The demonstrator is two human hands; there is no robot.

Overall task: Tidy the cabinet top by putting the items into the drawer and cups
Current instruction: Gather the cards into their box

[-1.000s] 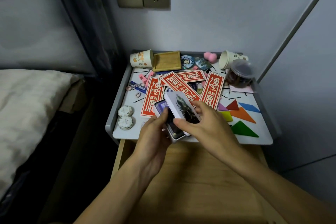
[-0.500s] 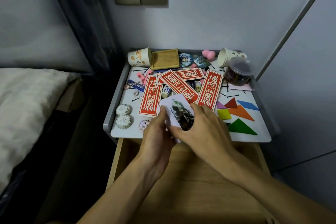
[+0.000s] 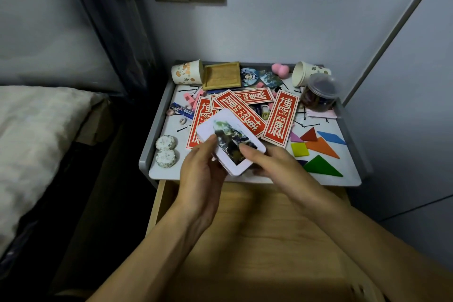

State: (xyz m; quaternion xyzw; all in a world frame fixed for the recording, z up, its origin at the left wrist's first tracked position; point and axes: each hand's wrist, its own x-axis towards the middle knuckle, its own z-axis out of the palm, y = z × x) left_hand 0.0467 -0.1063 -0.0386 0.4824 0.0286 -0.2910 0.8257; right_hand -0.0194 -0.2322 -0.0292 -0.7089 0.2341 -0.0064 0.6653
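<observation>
Currently held above the front edge of the counter [image 3: 348, 180]: a white tin [image 3: 230, 142] with a dark picture on its lid, gripped from both sides; left hand [image 3: 199, 175] curled round the 7 o'clock corner, thumb pressed on the lid; right hand [image 3: 272, 162] closed on the 4 o'clock edge, forefinger lying across the picture; a two-sided hold, probably to keep lid and base together. Long axis running from 10 o'clock to 4 o'clock, lid face tilted up toward the camera, near end lowest; directly behind and below, the open wooden drawer [image 3: 257, 223], bare as far as visible, so likely the tin's destination.

Beyond the tin at 12 o'clock, red cards [image 3: 280, 117] fanned and overlapping; two paper cups on their sides, left cup [image 3: 187, 72] at 11 o'clock, right cup [image 3: 302, 73] at 1 o'clock, both needing righting before taking small things; coloured tangram pieces [image 3: 318, 146] flat at 3 o'clock; two round patterned discs [image 3: 166, 152] at 9 o'clock.
</observation>
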